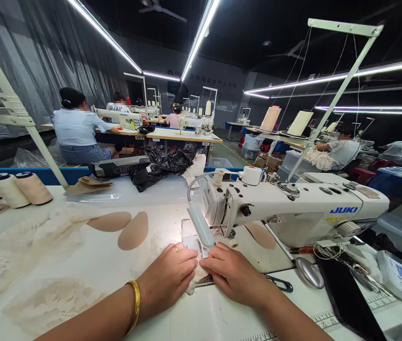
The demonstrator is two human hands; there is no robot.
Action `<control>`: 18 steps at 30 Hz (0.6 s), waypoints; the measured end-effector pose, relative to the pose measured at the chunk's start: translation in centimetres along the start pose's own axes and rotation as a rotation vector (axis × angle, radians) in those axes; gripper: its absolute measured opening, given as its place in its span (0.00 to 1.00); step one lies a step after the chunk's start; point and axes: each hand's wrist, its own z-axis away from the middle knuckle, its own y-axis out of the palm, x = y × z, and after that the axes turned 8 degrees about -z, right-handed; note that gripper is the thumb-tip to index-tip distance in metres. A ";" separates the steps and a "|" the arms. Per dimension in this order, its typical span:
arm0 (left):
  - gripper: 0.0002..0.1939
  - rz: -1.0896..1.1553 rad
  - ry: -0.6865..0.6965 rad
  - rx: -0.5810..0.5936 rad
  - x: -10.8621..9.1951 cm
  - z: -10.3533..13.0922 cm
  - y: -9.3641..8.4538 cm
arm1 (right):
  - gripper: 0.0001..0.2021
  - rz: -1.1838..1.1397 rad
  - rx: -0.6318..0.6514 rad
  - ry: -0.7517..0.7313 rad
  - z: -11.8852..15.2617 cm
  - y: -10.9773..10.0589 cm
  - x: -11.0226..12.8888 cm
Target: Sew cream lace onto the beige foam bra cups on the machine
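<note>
In front of the needle area of a white sewing machine (293, 203), my left hand (170, 272) is closed, fingertips pressed together. My right hand (234, 272) is closed too, its fingertips nearly meeting the left ones. A small pale, sheer scrap (190, 287) shows under the left fingers; what both hands pinch is mostly hidden. Just beyond the fingertips lies a small white label-like piece (205, 253) with dark marks. A lamp head (201, 226) on a bendable neck hangs directly over this spot.
Two tan teardrop pads (134, 231) and sheer cream fabric (26, 251) lie left; another tan pad (261, 235) lies under the machine arm. Right are dark-handled snips (279, 283), a computer mouse (309, 273) and a phone (350, 298). Thread cones (33, 188) stand left; a black bag (163, 166) lies behind.
</note>
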 end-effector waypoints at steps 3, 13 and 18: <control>0.12 0.019 0.000 -0.009 0.3 -0.4 0.1 | 0.16 0.013 -0.011 0.018 -0.1 0.2 -0.1; 0.11 0.078 0.058 -0.035 2.2 -2.3 0.1 | 0.11 0.059 -0.103 0.095 -0.2 0.9 -1.1; 0.12 0.119 0.045 -0.036 2.5 -2.5 0.1 | 0.13 0.099 -0.081 0.140 -0.2 0.9 -1.3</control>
